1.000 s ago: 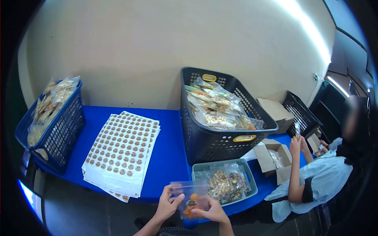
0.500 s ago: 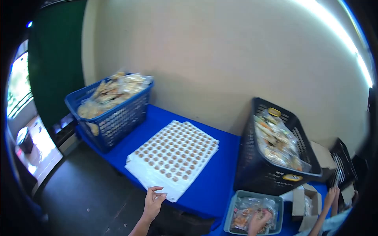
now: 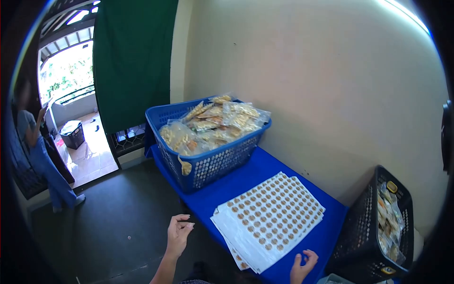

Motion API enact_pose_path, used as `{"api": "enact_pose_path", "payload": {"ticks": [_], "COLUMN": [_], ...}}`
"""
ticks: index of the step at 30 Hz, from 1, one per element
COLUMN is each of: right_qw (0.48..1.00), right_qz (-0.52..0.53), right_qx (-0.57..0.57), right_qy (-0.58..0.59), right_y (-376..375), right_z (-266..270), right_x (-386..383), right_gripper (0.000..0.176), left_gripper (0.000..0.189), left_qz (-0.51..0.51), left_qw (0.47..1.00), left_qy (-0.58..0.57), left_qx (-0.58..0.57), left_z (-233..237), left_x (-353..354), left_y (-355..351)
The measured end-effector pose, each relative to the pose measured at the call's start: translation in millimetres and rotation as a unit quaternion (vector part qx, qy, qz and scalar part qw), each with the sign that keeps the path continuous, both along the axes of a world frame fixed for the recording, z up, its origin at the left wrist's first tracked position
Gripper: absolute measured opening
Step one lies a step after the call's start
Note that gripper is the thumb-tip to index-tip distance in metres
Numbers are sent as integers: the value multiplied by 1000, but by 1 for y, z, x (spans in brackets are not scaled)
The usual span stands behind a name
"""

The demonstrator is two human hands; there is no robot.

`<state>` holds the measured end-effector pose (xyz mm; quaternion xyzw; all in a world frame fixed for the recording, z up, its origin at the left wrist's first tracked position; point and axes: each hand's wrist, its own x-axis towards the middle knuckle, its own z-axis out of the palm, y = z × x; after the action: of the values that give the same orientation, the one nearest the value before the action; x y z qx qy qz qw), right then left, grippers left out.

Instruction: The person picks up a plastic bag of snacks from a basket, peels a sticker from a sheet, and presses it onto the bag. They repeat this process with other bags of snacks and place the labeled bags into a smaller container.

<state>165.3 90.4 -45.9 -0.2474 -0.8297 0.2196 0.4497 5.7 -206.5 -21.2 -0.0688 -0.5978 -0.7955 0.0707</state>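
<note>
A stack of white sheets [image 3: 283, 203] printed with rows of round brown stickers lies on the blue-covered table [image 3: 326, 189]. Off the table's near edge, over the dark floor, is my left hand [image 3: 177, 236]; its fingers are half bent, thumb and forefinger a little apart, with nothing visible between them. By the lower right edge of the sheets, my right hand [image 3: 303, 268] has its thumb and fingers apart and holds nothing that I can see. The near-left corner of the stack is uneven, with a lower sheet sticking out.
A blue basket [image 3: 213, 170] heaped with clear snack packets [image 3: 241, 113] stands at the table's far left. At right is a black basket [image 3: 364, 232] with more packets. A tub's rim [image 3: 336, 278] shows at the bottom. One person [image 3: 40, 146] stands near the open doorway.
The view has swung left, bringing the doorway and a person into sight. My right hand has left the tub of packets. My left hand has come away from the sheets' near corner.
</note>
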Motion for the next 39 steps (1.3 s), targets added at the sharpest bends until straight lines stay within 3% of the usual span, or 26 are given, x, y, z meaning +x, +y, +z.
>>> {"api": "enact_pose_path", "payload": {"ticks": [3,4,8,12,13,17,18,20,21,23,24,26,29,31,35,39], "right_qw": [995,988,966,964,958,963,964,960,961,971,972,978,978,975,977,974], "right_qz": [87,105,181,220,223,178,175,154,150,121,114,87,92,99,87,95], "right_qx": [-18,-97,-165,-110,-145,-143,-146,-159,-160,-135,-136,-97,-106,-123,-132,-139], "right_qy": [-45,-57,-87,-105,-107,-143,-140,-171,-167,-157,-153,-161,-156,-153,-147,-152], "right_y": [-30,-43,-82,-102,-97,-98,-96,-95,-95,-98,-99,-99,-97,-98,-97,-97], "right_z": [-15,-24,-41,-67,-91,-136,-147,-159,-158,-152,-155,-166,-165,-160,-162,-163], "right_x": [-56,-74,-134,-173,-182,-202,-201,-203,-205,-202,-202,-202,-204,-205,-206,-205], "right_gripper": [24,27,29,28,30,32,32,32,32,30,30,31,31,30,28,28], "left_gripper": [20,17,12,12,12,13,13,12,12,13,13,11,20,33,54,50], "left_qz": [31,38,74,43,30,-16,-21,-58,-61,-108,-110,-186,-229,-242,-290,-242], "left_qw": [999,997,990,972,962,871,869,779,777,585,583,454,425,377,393,412], "left_qy": [43,66,116,210,238,325,328,358,363,358,365,352,340,297,229,282], "left_qx": [-3,-12,-20,-98,-132,-369,-370,-511,-510,-719,-717,-797,-807,-843,-842,-832], "left_z": [14,20,54,92,100,150,154,149,141,126,119,97,68,60,56,55], "left_x": [-46,-60,-113,-175,-195,-283,-310,-367,-391,-434,-446,-462,-473,-471,-467,-458], "left_y": [-25,-32,-53,-65,-66,-50,-46,-37,-35,-30,-25,-13,0,4,8,2]}}
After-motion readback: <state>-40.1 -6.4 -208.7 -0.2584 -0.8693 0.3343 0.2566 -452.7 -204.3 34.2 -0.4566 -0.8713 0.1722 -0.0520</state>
